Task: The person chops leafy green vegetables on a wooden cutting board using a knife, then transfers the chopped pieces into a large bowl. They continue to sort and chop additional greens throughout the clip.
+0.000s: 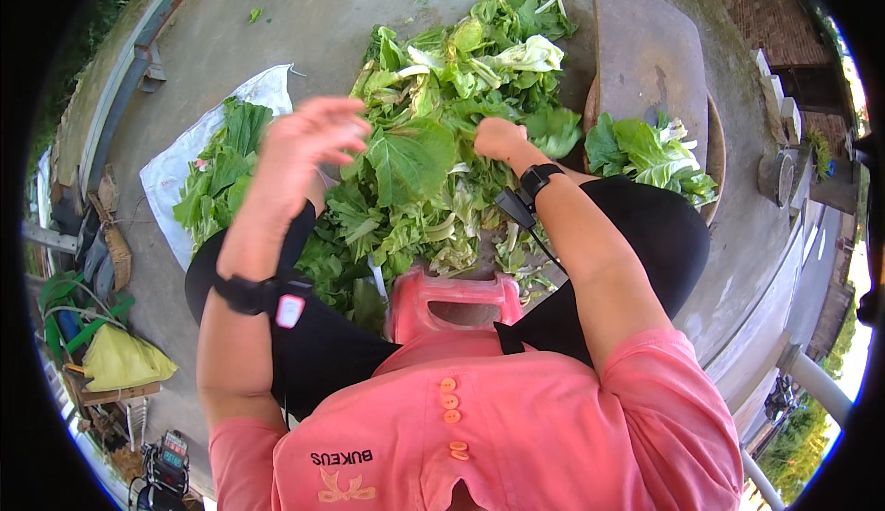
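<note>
A big heap of leafy greens (415, 158), with pale stalks and some yellowed leaves, lies on the ground between my knees. Raised over the heap's left side, my left hand (314, 130) is blurred, its fingers apart and nothing seen in it. My right hand (499, 139) is closed over the heap's right part, on a green leaf (554, 132) that shows blurred beside it; the grip itself is partly hidden. More greens (225, 165) lie on a white sack (169, 172) at the left. At the right, a bunch of greens (646, 151) rests by a brown board (646, 40).
A pink plastic stool (453, 289) stands directly before my body. The board lies over a round container (716, 158). Loose leaf scraps (256, 14) are on the concrete floor. A metal rail (110, 110), green items and a yellow bag (124, 359) are at the far left.
</note>
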Action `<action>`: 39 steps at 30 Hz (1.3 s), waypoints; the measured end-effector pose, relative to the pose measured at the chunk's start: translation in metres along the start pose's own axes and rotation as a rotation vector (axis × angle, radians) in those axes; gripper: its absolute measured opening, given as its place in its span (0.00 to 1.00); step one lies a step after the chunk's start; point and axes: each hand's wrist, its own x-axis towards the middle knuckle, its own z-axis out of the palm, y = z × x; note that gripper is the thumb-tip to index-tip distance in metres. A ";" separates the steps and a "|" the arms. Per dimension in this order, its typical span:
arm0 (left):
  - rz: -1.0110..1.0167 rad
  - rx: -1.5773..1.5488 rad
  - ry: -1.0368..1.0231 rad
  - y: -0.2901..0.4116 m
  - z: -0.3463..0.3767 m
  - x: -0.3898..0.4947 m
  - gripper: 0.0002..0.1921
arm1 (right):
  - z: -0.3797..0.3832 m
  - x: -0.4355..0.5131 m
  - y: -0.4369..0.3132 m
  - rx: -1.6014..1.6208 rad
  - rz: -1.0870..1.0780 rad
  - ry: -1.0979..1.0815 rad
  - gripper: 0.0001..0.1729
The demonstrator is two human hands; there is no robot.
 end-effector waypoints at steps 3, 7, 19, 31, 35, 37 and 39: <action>-0.319 0.173 -0.219 -0.023 0.029 0.016 0.27 | -0.036 -0.009 -0.012 0.536 -0.181 0.113 0.13; -0.257 0.035 -0.102 -0.040 0.050 0.031 0.38 | -0.075 -0.049 -0.075 1.591 -0.029 0.101 0.19; -0.512 -0.388 -0.192 -0.027 0.024 0.037 0.20 | -0.106 0.046 0.028 0.730 0.341 0.855 0.18; -0.483 -0.328 0.067 -0.009 -0.020 0.044 0.19 | -0.073 0.137 0.148 1.534 0.307 0.277 0.73; -0.443 -0.314 0.057 0.000 -0.017 0.047 0.19 | -0.069 0.131 0.083 1.511 0.238 0.297 0.55; -0.406 -0.297 0.085 0.003 -0.017 0.046 0.19 | -0.070 0.115 0.044 1.350 0.251 0.404 0.46; -0.359 -0.286 0.124 0.003 -0.019 0.044 0.19 | -0.070 0.087 0.014 0.833 0.182 0.476 0.46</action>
